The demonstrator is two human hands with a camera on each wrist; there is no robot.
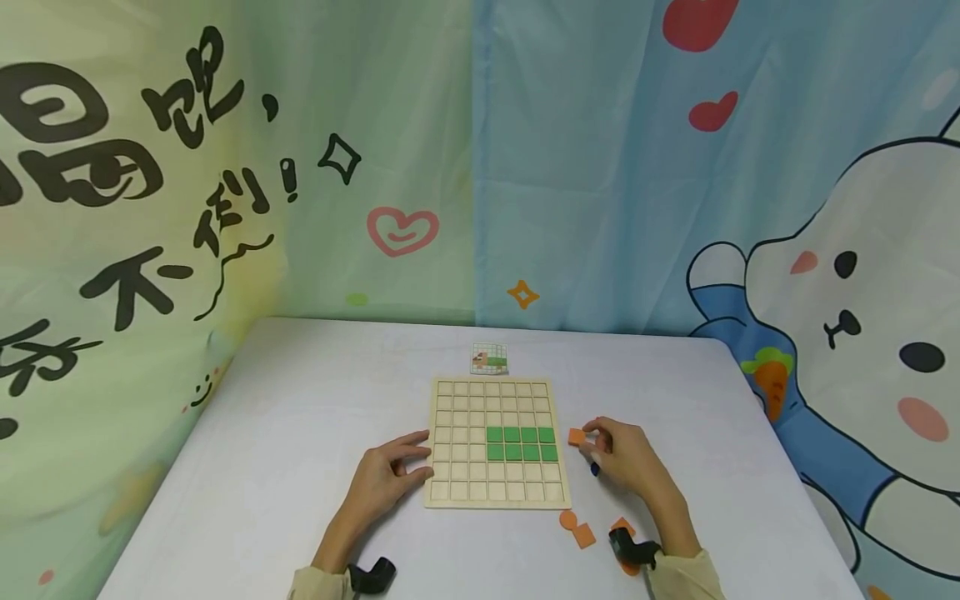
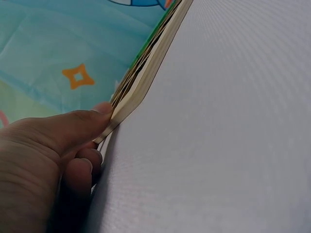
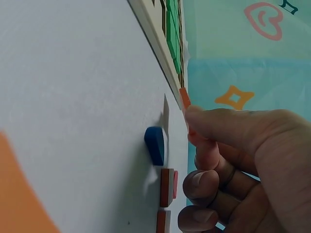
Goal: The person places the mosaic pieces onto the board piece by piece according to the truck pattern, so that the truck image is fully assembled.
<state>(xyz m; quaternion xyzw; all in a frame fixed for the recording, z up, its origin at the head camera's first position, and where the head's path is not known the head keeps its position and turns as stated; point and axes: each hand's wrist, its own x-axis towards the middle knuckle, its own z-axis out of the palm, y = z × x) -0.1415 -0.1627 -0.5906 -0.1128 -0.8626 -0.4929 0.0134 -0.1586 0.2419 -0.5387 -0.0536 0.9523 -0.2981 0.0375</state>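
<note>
A pale wooden grid board (image 1: 459,450) lies on the table with two rows of green tiles (image 1: 513,452) toward its right side. My left hand (image 1: 381,479) rests against the board's left edge, the thumb touching the rim in the left wrist view. Right of the board, my right hand (image 1: 626,454) pinches an orange square tile (image 1: 576,437) between thumb and forefinger. In the right wrist view, this tile is held near the board's edge and partly hidden by the fingertips. A dark blue piece (image 3: 155,145) stands on the table below that hand.
Orange pieces, among them a round one (image 1: 568,520) and a square one (image 1: 584,536), lie near the board's lower right corner. More orange pieces (image 1: 622,525) are partly hidden by the right wrist camera. A small pattern card (image 1: 489,358) lies beyond the board.
</note>
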